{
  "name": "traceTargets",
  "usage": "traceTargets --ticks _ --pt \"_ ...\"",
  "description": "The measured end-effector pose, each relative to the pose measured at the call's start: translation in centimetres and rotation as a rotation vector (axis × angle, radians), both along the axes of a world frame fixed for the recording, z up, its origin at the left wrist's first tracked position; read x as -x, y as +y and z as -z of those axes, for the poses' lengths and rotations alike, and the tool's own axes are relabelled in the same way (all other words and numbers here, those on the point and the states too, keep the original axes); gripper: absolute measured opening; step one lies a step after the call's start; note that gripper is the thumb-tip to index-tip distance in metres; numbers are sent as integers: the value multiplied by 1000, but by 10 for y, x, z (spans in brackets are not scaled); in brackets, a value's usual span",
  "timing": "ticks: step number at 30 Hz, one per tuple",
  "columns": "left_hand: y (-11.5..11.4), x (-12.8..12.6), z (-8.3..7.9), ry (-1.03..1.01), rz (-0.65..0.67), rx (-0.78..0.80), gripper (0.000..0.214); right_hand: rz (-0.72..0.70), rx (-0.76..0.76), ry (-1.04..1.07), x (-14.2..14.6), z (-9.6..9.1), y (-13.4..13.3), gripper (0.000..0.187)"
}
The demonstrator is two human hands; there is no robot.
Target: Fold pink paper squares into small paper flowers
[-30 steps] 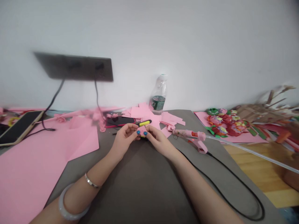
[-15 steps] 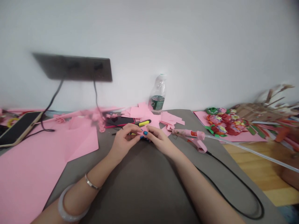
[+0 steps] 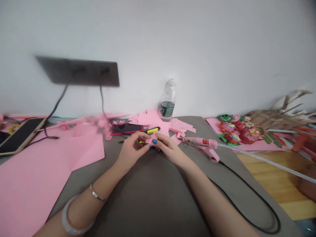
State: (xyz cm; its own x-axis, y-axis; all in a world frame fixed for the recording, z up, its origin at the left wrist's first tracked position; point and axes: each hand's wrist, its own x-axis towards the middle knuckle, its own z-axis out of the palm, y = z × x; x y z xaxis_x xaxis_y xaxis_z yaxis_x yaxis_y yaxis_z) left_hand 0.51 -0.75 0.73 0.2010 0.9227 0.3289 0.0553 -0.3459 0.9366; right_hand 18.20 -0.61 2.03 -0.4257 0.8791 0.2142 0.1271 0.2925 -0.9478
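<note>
Between my two hands is a small piece of pink paper point(image 3: 150, 139), pinched by the fingertips over the grey table. My left hand point(image 3: 132, 148) grips its left side, thumb and fingers closed. On the right side, my right hand point(image 3: 169, 148) presses its blue-nailed thumb on the paper; the fingers behind are partly hidden. Just beyond the hands lie a yellow-and-black utility knife point(image 3: 153, 130) and a phone with a red edge point(image 3: 127, 128). A pile of cut pink paper pieces point(image 3: 181, 125) spreads around them.
A pink hot glue gun point(image 3: 209, 149) with a clear glue stick point(image 3: 261, 158) and a black cord lies to the right. Paper flowers point(image 3: 238, 128) rest farther right. A plastic bottle point(image 3: 167, 102) stands by the wall. Large pink paper point(image 3: 32, 187) and another phone point(image 3: 22, 135) are left.
The view has shifted very slightly. Both hands keep hold of the pink paper, with only a tiny movement of the fingertips.
</note>
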Motion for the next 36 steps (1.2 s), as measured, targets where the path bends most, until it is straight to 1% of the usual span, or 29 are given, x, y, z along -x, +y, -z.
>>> traceTargets --ticks 4,7,13,18,21,25,30,33,36 --pt "1 0 2 -42 35 16 11 10 -3 -13 0 0 0 37" --pt "2 1 3 -60 18 0 7 24 -11 -27 1 0 0 39" --pt "1 2 2 33 -110 -135 3 32 -3 -9 4 -2 -2 38" --pt "0 3 1 65 -108 -227 4 39 -12 -3 6 -3 -3 40" --pt "-1 4 2 82 -121 -237 6 27 -24 0 5 -2 -3 37" --pt "-2 3 3 69 -119 -183 8 29 -24 10 5 0 -3 35" --pt "-1 -1 2 -100 -18 -36 12 47 -25 -5 5 0 -4 35" --pt "1 -3 2 -194 -27 42 13 61 -49 -28 6 1 -5 35" --pt "2 -4 2 -246 -51 97 12 75 -71 -56 6 3 -4 35"
